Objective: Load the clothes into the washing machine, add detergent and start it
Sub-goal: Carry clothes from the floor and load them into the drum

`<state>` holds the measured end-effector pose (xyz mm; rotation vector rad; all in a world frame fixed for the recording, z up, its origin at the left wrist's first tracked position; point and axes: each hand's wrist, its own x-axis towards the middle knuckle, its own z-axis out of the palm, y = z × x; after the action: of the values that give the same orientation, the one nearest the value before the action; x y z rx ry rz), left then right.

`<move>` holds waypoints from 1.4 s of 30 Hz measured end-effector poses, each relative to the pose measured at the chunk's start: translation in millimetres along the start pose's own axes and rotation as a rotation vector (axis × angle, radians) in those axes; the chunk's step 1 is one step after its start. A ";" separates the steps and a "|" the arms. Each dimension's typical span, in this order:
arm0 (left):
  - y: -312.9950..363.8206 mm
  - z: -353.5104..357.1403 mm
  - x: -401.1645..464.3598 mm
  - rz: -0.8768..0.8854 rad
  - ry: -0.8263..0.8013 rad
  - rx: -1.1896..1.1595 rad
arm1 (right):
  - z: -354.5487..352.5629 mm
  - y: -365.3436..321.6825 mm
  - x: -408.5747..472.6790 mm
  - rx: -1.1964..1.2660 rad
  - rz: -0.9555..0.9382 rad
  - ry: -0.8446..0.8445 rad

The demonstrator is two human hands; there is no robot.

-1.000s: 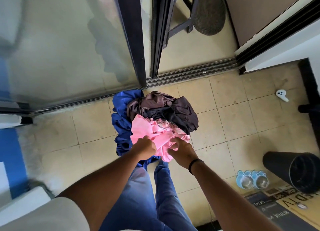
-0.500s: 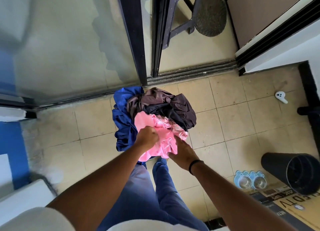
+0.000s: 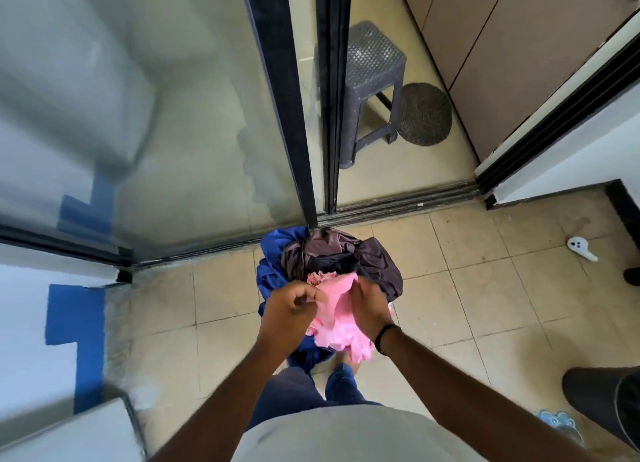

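Soft pink cloth (image 3: 341,318); glossy floor tiles (image 3: 485,305)

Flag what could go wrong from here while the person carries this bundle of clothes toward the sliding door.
1. The blue garment hangs below the left hand near the feet; it may trip the person or drop.
2. Only the pink frilly cloth is gripped by both hands, the right hand included; the dark brown garment on top could slide off.
3. The raised sliding-door track lies ahead, partly hidden by the bundle.

Blue jeans (image 3: 287,396), seemingly grey shirt (image 3: 346,437), black wristband (image 3: 382,337).
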<state>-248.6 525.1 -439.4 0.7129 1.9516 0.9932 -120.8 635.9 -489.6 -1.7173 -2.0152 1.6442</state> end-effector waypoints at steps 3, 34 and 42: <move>-5.8 -6.2 -7.4 0.112 -0.026 0.118 | -4.7 -47.1 -4.7 0.506 0.171 -0.035; 12.5 -21.7 7.6 0.379 -0.290 0.423 | -24.4 -66.6 -2.2 0.857 0.419 -0.487; -4.6 -4.7 19.3 0.088 0.133 0.159 | -51.3 -77.8 -6.6 0.376 -0.183 -0.200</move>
<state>-263.0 535.5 -449.4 0.8468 2.1493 0.9664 -142.0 678.2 -409.0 -1.2521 -1.7226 2.0329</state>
